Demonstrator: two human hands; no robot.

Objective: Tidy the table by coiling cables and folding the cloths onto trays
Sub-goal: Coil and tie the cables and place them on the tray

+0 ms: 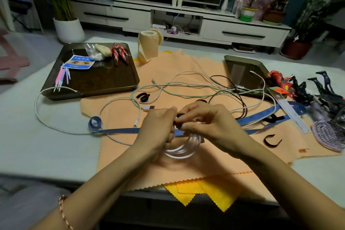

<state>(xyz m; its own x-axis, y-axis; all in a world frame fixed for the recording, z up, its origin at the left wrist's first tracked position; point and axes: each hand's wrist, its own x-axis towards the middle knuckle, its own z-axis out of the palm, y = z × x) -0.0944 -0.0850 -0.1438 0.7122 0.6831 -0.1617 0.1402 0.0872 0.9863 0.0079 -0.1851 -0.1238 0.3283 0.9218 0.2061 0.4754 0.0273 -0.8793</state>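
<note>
- Two hands meet low over the cloth (pixel 186 166): the left hand (pixel 158 127) curls round a white coil (pixel 183 148), and the right hand (pixel 211 123) pinches a black strap (pixel 178 117) at the coil's top.
- The strap seems only partly wrapped, though the fingers hide its ends. If the pinch slips before it fastens, the loops could spring apart.
- The tape (pixel 119 130), a blue band, runs right under the hands and behind the coil. A careless wrap could bind the tape in with the cable.
- Loose cables (pixel 186 95) lie crossed between the left tray (pixel 89 80) and the right tray (pixel 242 69). One white lead ends on the right tray and another reaches the left tray's front edge, so a tug on either could shift a tray or drag its neighbours into a knot.
- Spare straps (pixel 142 97) lie among those cables, where they are easily swept aside or lost under a loop.
- The cloth lies beneath nearly everything, with a yellow cloth (pixel 201 190) poking out at the near edge. Lifting either one before the cables are cleared would likely spill the lot toward the table's edge.
</note>
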